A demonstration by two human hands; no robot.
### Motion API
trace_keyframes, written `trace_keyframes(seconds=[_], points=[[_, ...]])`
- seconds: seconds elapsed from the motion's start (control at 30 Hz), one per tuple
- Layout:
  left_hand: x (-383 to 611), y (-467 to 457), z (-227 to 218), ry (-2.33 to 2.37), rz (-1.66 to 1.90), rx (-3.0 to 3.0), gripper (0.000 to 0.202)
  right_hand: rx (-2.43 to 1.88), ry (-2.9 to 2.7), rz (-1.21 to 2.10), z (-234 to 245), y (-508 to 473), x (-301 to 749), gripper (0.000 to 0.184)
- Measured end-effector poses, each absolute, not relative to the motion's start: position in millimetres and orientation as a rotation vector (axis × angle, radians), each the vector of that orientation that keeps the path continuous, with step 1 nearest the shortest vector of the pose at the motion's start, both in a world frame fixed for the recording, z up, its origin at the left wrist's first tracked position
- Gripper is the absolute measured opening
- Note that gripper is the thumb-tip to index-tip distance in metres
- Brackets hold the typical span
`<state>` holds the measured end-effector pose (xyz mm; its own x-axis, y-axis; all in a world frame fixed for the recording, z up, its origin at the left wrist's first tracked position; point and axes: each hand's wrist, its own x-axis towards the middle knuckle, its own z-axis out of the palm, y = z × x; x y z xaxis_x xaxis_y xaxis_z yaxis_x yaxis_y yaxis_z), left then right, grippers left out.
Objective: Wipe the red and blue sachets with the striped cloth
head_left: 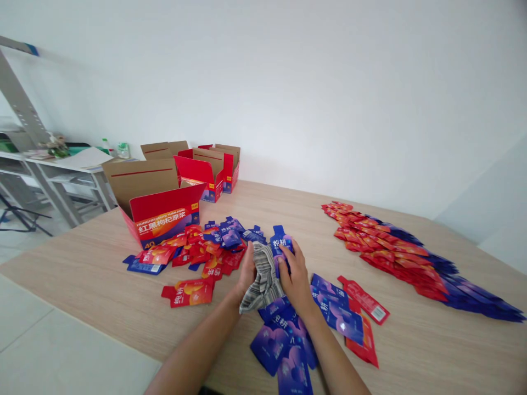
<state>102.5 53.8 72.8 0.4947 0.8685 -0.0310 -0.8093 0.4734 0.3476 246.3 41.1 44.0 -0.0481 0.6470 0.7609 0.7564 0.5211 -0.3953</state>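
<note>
A grey striped cloth (262,277) is held in my left hand (247,270), whose fingers are mostly hidden behind it. My right hand (295,276) grips a blue-purple spouted pouch (280,243), pressed against the cloth, thumb and fingers on its front. Below the hands several blue pouches (284,340) overlap on the table. To the right of my right wrist more blue pouches (337,310) lie partly over red ones, and a red pouch (366,299) rests beside them. Left of my left hand is a loose heap of red and blue pouches (197,247), with one red pouch (191,292) in front.
An open red carton (168,214) stands at the left behind the heap, and more open cartons (206,170) are behind it. Long overlapping rows of red and blue pouches (395,247) cover the table's right side. A desk with papers (88,158) is at far left.
</note>
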Motion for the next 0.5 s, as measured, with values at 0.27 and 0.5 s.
trace_keyframes(seconds=[0.27, 0.5], points=[[93.0, 55.8, 80.2, 0.237, 1.046, 0.228, 0.058, -1.03, -1.98, -0.283, 44.7, 43.0, 249.2, 0.059], [71.8, 71.6, 85.2, 0.251, 1.182, 0.261, 0.073, -0.968, -2.071, -0.241, 38.4, 43.0, 238.3, 0.064]])
